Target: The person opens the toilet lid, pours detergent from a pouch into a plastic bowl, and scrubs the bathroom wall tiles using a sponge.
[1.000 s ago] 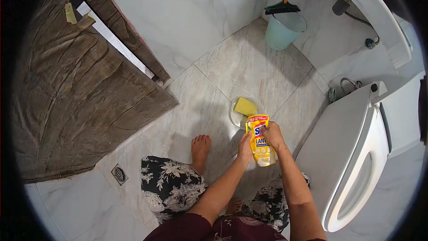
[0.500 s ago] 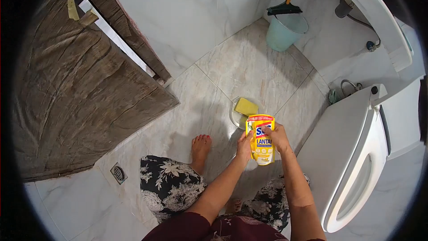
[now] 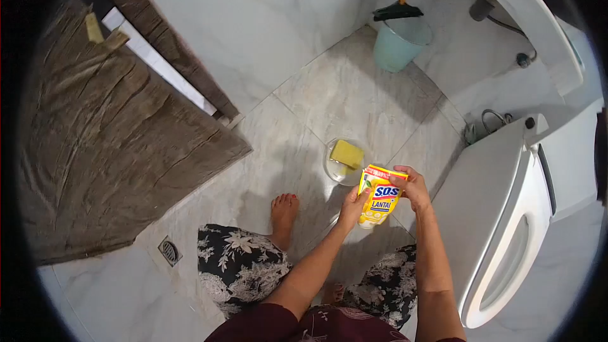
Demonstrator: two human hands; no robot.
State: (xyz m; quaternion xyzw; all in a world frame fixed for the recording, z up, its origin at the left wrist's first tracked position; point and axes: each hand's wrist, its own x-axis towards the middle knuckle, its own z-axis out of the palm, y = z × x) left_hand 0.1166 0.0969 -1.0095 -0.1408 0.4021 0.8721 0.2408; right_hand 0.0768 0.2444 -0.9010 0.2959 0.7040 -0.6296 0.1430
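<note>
You look down on a pale, marbled tile floor, with your two bare hands just right of and below the middle of the frame. Between them, tilted slightly, is a yellow pouch lettered "S.O.S" and, beneath, "LANTA" (any last letter is hard to make out). Your left hand grasps the pouch's left edge, thumb at the front. Your right hand grips its upper right corner, some of its fingers hidden behind it.

Just above and left of the pouch, near the centre of the frame, a round, shallow dish sits on the floor, holding a yellow sponge. Lower and further left is your bare left foot. A white toilet fills the right side. At the upper right stands a light blue bucket, a dark squeegee head at its rim; you cannot tell whether they touch. A brown door spans the left, and a square drain lies at the lower left.
</note>
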